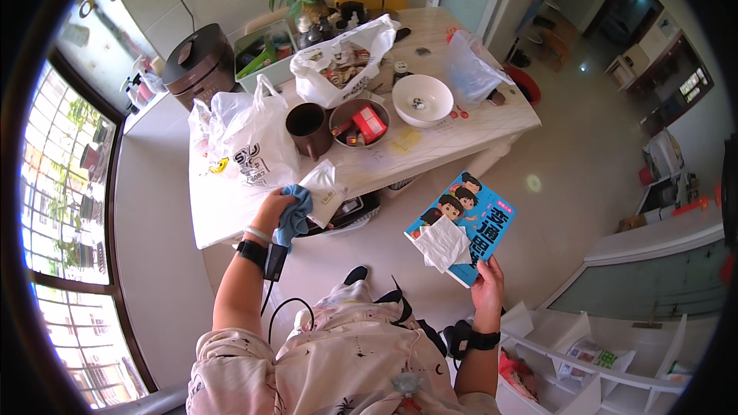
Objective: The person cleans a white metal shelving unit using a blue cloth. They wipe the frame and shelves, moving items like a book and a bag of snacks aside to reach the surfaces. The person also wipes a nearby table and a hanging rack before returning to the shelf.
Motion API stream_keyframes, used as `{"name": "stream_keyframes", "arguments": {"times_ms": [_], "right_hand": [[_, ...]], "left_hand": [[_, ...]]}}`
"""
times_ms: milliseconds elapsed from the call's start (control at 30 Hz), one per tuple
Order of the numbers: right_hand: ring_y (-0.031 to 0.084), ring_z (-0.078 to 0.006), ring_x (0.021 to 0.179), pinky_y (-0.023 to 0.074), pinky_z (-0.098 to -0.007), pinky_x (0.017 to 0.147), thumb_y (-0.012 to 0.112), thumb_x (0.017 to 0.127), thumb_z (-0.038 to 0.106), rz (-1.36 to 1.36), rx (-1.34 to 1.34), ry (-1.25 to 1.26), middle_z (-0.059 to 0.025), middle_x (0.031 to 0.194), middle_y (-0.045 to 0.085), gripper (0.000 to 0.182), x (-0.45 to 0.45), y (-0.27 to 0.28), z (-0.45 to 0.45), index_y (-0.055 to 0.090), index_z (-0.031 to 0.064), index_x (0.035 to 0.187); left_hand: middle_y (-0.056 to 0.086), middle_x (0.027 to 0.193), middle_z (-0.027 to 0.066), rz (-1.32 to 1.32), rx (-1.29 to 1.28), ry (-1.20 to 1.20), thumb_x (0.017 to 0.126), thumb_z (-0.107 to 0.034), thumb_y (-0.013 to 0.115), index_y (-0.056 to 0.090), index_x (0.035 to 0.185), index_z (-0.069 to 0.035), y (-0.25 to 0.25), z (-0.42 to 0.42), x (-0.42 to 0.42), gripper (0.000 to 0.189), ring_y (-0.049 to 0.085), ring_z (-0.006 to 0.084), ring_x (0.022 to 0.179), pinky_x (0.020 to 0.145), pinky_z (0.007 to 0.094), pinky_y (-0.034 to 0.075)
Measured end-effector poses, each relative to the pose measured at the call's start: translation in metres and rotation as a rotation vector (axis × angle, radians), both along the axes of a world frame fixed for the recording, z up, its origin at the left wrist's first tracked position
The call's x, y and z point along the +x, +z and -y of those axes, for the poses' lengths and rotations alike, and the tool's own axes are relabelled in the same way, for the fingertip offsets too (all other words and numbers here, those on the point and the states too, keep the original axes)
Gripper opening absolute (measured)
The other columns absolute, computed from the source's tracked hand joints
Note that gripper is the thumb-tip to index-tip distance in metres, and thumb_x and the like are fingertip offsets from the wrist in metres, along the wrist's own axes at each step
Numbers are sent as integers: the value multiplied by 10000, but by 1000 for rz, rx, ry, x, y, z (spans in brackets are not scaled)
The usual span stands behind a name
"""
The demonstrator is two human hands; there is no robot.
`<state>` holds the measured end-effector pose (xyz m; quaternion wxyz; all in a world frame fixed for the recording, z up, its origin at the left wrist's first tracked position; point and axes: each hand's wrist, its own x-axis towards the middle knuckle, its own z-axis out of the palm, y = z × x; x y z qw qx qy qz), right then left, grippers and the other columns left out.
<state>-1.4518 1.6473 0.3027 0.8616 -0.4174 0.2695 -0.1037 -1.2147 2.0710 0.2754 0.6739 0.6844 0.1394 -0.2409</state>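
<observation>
My left hand grips a crumpled blue cloth at the near edge of the table. Just beyond the cloth, a white packet juts over that edge. With my right hand I hold a blue illustrated book by its lower corner, cover up, out in front of the table. A folded white tissue lies on the cover. The book's cover bears writing and cartoon children.
The table carries white plastic bags, a brown mug, a metal bowl with small boxes, a white bowl and a green bin. White shelving stands at lower right; a window is at left.
</observation>
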Motion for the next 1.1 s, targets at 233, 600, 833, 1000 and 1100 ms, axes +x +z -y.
{"name": "stream_keyframes", "arguments": {"times_ms": [233, 600, 833, 1000, 1100], "right_hand": [[553, -101, 847, 481, -236, 675, 513, 840, 44, -28, -16, 50, -36, 1044, 560, 428, 26, 10, -17, 440, -24, 1255], [542, -148, 991, 452, -283, 817, 465, 871, 56, -43, -41, 34, -72, 1133, 539, 409, 51, 35, -31, 406, -38, 1265], [475, -46, 611, 357, -182, 482, 528, 860, 93, -13, -149, -32, 6, 888, 568, 408, 89, 68, -50, 458, 4, 1251], [482, -43, 567, 372, -181, 466, 542, 858, 104, -1, -230, -54, 16, 823, 571, 407, 114, 96, -54, 467, 28, 1251], [489, -40, 571, 380, -180, 462, 540, 859, 105, 30, -265, -60, 12, 825, 572, 396, 119, 104, -58, 474, 27, 1242]], "left_hand": [[627, 864, 88, -23, -48, -102, 755, -29, 564, 566, 1021, 67, 13, 15, 36, 283, 620, 181, 728, 683, 288, 523], [620, 902, 96, 127, 170, -80, 668, 110, 354, 569, 1082, 13, 42, 9, 28, 477, 624, 184, 779, 705, 274, 521], [623, 798, 96, -107, -151, -151, 849, -106, 541, 572, 908, 21, 115, 35, 8, 144, 629, 171, 685, 623, 277, 534], [631, 807, 105, -154, -68, -434, 862, -220, 575, 584, 895, -12, 151, 74, 5, 211, 633, 178, 628, 548, 300, 528], [589, 1032, 122, 762, 289, -707, 749, -93, 630, 617, 911, -27, 163, 107, -7, 176, 607, 232, 807, 701, 319, 487]]}}
